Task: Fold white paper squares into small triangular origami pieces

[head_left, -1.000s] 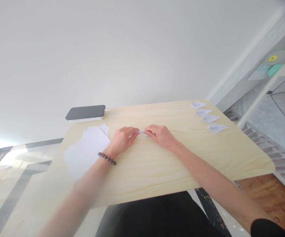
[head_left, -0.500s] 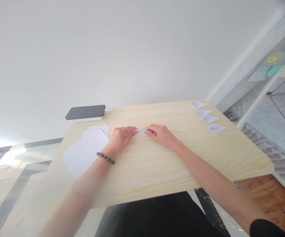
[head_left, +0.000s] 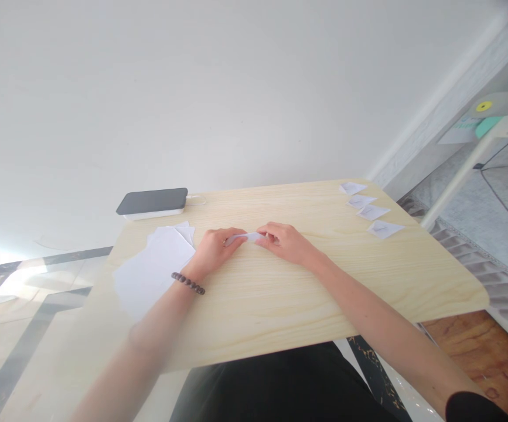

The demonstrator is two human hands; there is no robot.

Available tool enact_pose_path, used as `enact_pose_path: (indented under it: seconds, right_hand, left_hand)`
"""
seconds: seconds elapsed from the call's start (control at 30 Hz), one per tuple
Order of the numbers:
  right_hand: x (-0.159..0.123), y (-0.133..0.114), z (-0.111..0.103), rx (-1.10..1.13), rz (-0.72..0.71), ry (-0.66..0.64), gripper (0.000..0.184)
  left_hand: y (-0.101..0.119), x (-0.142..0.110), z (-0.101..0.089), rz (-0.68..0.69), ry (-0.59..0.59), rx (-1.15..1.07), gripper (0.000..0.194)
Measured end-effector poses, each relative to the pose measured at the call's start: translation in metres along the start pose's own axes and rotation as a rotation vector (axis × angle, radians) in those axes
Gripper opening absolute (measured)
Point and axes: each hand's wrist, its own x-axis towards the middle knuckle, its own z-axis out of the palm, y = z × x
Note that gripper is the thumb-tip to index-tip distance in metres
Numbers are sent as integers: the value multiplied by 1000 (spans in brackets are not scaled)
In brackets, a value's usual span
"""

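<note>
A small folded piece of white paper [head_left: 252, 237] is held between my two hands, over the middle of the wooden table [head_left: 262, 305]. My left hand [head_left: 218, 248] pinches its left end between thumb and fingers; a dark bead bracelet [head_left: 187, 283] circles that wrist. At the other end, my right hand [head_left: 285, 241] grips the paper with thumb and fingertips. The fingers hide part of the paper, so its full shape does not show. Left of my left hand lies a loose stack of white paper sheets [head_left: 152, 266].
Several folded white paper pieces [head_left: 384, 229] lie in a row at the table's right side. A dark-topped phone-like device [head_left: 152, 201] with a white cable [head_left: 198, 200] sits at the back left. The wall [head_left: 236, 105] rises behind the table; a pale metal frame [head_left: 460, 176] stands at right.
The paper has tilted slightly in my fingers, and more of its surface shows between my hands. Both hands have stayed in nearly the same place, still gripping it.
</note>
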Motion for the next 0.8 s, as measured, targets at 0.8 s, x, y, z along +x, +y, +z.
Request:
enact_pose_path:
  seconds: [0.8]
  right_hand:
    - [-1,4,0,-52,-12,142,20]
  left_hand:
    - [-2,0,2,-97,-46,3,30]
